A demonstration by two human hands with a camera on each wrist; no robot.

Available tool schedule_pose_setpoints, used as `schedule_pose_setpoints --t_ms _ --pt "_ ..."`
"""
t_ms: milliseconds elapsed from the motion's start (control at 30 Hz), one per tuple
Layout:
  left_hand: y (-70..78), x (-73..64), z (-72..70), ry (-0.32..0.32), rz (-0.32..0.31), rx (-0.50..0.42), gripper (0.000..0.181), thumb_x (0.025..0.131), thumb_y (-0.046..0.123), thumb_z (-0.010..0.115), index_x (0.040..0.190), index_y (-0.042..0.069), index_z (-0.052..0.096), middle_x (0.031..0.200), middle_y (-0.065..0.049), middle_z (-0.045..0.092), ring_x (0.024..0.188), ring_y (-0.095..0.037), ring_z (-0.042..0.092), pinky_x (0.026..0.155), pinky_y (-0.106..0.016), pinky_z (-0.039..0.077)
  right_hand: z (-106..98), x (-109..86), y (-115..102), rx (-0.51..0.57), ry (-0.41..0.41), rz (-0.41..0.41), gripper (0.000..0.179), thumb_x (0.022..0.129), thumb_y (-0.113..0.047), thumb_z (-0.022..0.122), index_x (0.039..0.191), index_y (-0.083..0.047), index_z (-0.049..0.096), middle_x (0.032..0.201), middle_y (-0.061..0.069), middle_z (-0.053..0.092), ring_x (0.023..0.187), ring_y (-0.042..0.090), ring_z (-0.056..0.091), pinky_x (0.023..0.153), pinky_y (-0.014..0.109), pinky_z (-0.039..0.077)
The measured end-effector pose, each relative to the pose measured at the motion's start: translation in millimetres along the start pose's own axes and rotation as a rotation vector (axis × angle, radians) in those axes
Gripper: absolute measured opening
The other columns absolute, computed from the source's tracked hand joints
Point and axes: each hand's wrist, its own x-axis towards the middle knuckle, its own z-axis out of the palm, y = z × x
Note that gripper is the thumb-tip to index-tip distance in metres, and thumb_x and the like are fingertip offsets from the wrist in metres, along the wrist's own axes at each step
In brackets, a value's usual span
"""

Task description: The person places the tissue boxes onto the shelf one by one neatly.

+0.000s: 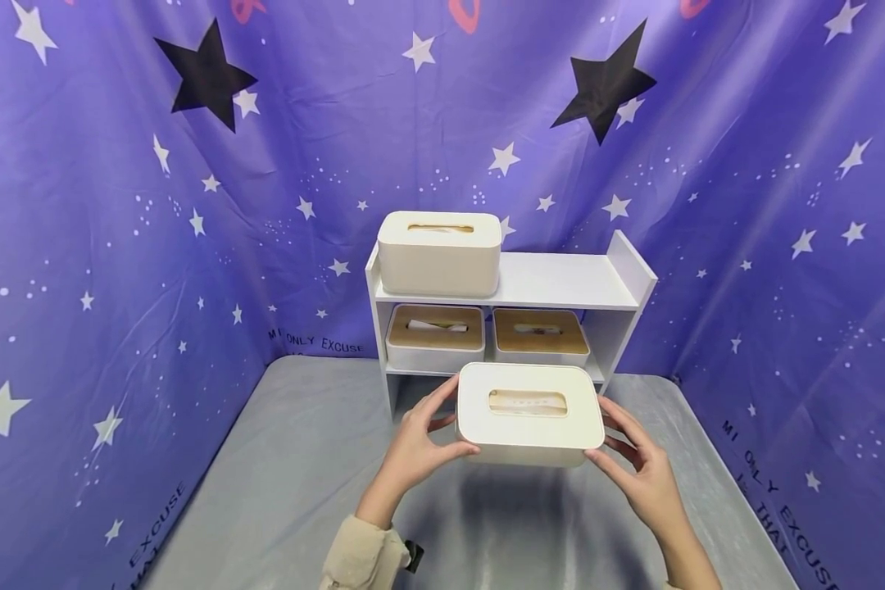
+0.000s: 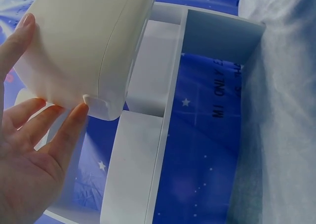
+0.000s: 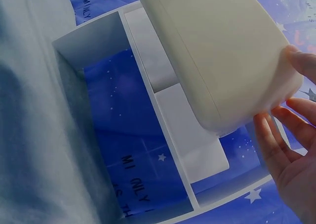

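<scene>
A cream-white tissue box (image 1: pixel 531 432) with an oblong slot in its lid is held up before the shelf, its shadow falling on the grey surface below. My left hand (image 1: pixel 416 447) grips its left end, thumb at the near corner and fingers along the side. At the opposite end my right hand (image 1: pixel 645 471) holds it the same way. In the left wrist view, one fingertip touches a small tab on the box (image 2: pixel 74 46) near its lower edge. The right wrist view shows the box's smooth side (image 3: pixel 222 56) with fingertips pressed against its end.
Behind the held box stands a white two-tier shelf (image 1: pixel 560 279). A taller white tissue box (image 1: pixel 438 266) sits on its top left. Two wood-lidded tissue boxes, left (image 1: pixel 435 356) and right (image 1: pixel 542 358), share the lower tier. Purple star-print curtains (image 1: pixel 324 164) enclose the grey surface (image 1: pixel 302 467).
</scene>
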Motion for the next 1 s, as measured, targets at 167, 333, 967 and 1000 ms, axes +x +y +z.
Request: schedule_pose_setpoints --t_ms 167,333,967,1000 --pt "4.0 4.5 0.6 0.003 0.026 -0.002 0.100 0.071 0.023 0.091 0.154 0.032 0.036 0.152 -0.002 0.049 0.138 -0.029 0.049 0.099 -0.029 0.056 -4 4.3 -3 -0.006 0.002 -0.013 0.071 0.077 0.022 0.069 0.143 0.008 0.047 0.144 -0.009 0.054 0.120 -0.001 0.055 0.095 0.010 0.051" --pt "6.8 5.5 0.6 0.005 0.047 -0.003 0.100 0.071 0.023 0.090 0.154 0.032 0.035 0.152 -0.003 0.049 0.138 -0.031 0.049 0.099 -0.030 0.056 -4 4.7 -4 0.009 0.009 -0.054 0.070 0.077 0.023 0.068 0.142 0.009 0.047 0.145 -0.002 0.055 0.120 0.001 0.056 0.095 0.010 0.051" --pt "14.6 14.8 3.9 -0.002 0.087 -0.026 0.099 0.071 0.017 0.090 0.154 0.027 0.037 0.154 -0.004 0.047 0.140 -0.025 0.047 0.098 -0.025 0.056 -11 9.8 -8 0.003 0.022 -0.106 0.069 0.076 0.024 0.068 0.141 0.012 0.047 0.145 -0.004 0.055 0.118 0.000 0.057 0.095 0.010 0.051" --pt "14.8 15.2 4.2 -0.001 0.091 -0.026 0.099 0.071 0.017 0.090 0.154 0.027 0.037 0.154 -0.004 0.046 0.140 -0.025 0.047 0.098 -0.025 0.055 -12 10.2 -8 0.002 0.023 -0.104 0.069 0.076 0.024 0.068 0.141 0.011 0.047 0.145 -0.005 0.055 0.118 0.000 0.057 0.095 0.010 0.051"
